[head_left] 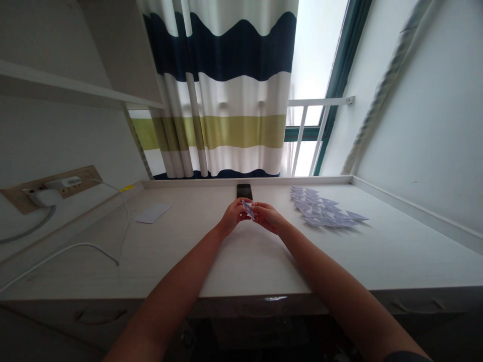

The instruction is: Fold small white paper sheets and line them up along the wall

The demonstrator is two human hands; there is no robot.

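Between my two hands is a small folded piece of white paper (248,209), raised a little over the desk and tilted. My left hand (233,217) is closed on its left side, the fingers bent around the edge. From the other side my right hand (268,217) pinches it between thumb and fingers. Just beyond the hands a black phone (244,191) lies flat. Rows of folded white paper triangles (324,208) are laid out on the right. Over to the left rests a flat stack of white paper (153,213).
The white desk (211,261) has a raised rim along the back. A white cable (86,245) trails across its left part, near a wall socket panel (56,187) with plugs. A striped curtain (222,95) hangs behind. Drawer handles (101,318) sit below the front edge.
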